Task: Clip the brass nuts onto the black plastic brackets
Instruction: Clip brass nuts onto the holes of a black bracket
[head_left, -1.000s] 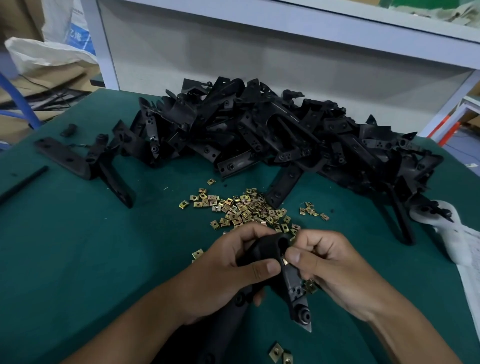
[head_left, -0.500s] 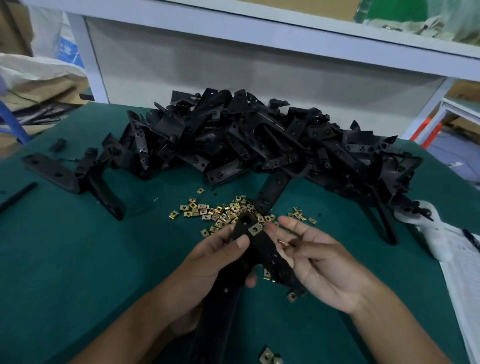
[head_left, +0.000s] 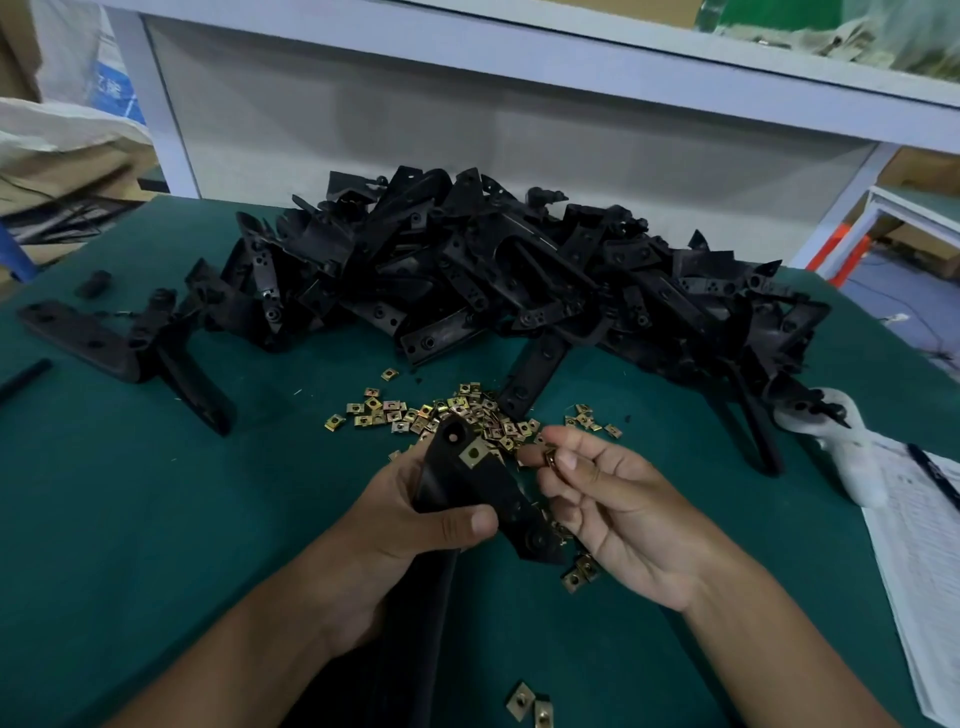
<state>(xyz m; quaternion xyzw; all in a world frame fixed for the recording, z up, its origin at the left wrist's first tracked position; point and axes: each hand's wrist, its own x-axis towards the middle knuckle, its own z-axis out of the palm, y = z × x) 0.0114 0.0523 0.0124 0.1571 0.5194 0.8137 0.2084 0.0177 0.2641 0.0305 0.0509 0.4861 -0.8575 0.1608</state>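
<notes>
The left hand (head_left: 410, 525) grips a black plastic bracket (head_left: 488, 493) around its middle, thumb across the front, so that the bracket's upper end rises beyond the fingers and its lower end juts out toward the right wrist. One brass nut (head_left: 474, 453) already sits clipped on the bracket's upper part, just below a round hole. The right hand (head_left: 618, 514) hovers just beside the bracket, its grip pinching a single loose nut (head_left: 550, 458) between thumb and forefinger, the other fingers relaxed.

Beyond the hands a scatter of brass nuts (head_left: 441, 415), too many to count, lies on the green surface (head_left: 130, 493). A few more lie under the right palm, and two rest near the front edge between the forearms. Behind the scatter stands a large heap of brackets (head_left: 519, 280), uncounted. One bracket (head_left: 119, 348) lies apart at the left. A white object (head_left: 852, 457) and a printed sheet (head_left: 924, 561) occupy the right edge. Bare green surface spreads to the left of the hands.
</notes>
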